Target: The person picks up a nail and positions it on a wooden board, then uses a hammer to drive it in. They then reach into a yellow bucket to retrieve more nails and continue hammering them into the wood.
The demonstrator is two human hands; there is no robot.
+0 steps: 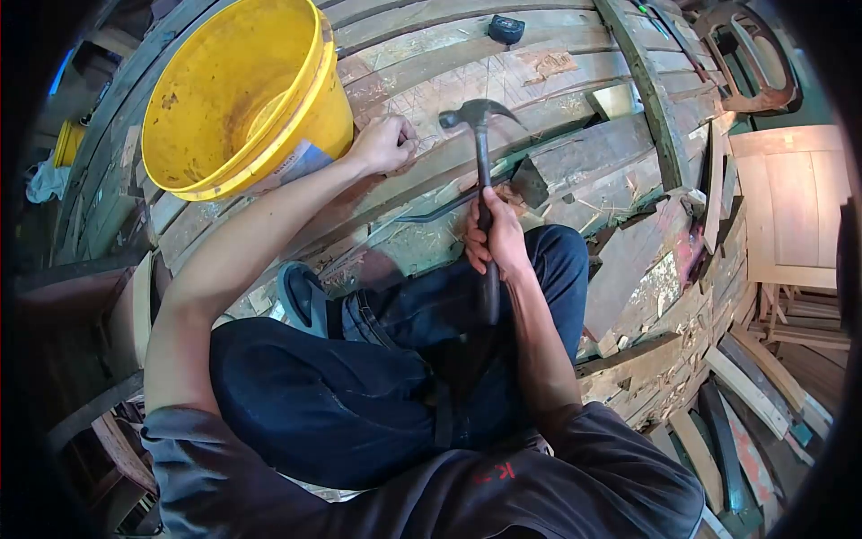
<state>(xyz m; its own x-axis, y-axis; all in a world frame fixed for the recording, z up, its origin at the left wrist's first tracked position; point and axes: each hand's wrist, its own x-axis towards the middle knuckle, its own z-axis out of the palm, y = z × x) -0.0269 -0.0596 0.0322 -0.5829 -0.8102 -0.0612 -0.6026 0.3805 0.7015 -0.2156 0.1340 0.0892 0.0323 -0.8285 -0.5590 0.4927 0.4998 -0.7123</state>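
Slatted wooden boards point(409, 76) spread across the upper and middle frame, strewn with shavings and offcuts. On them a person sits with legs folded in dark jeans point(314, 386), filling the lower centre; the bent knees probably give a steady seat with the boards within reach.

At upper left, a large yellow bucket point(325, 117) tilts its open mouth towards the viewer. Its wall is close beside the left forearm, so it limits room on that side. At right, a pale wooden panel point(795, 202) stands upright, above a heap of loose timber point(750, 386) at lower right. A long wooden strip point(648, 94) crosses the boards at upper right and would block a wide sweep that way.

The hammer point(482, 153) is just right of upper centre, claw pointing right. The right hand point(498, 235) is closed around its handle, below the head, with part of the handle extending beneath the fist; this grip likely favours control over reach. The left hand point(384, 145), at upper centre beside the bucket, has its fingers curled in near the boards, perhaps to steady something; whether it holds anything small cannot be told.

Behind the hammer lie a dark block point(530, 182) and a thin dark bar point(435, 216), cluttering the space near the right hand. A small black object point(505, 30) sits at top centre, well apart from both hands.
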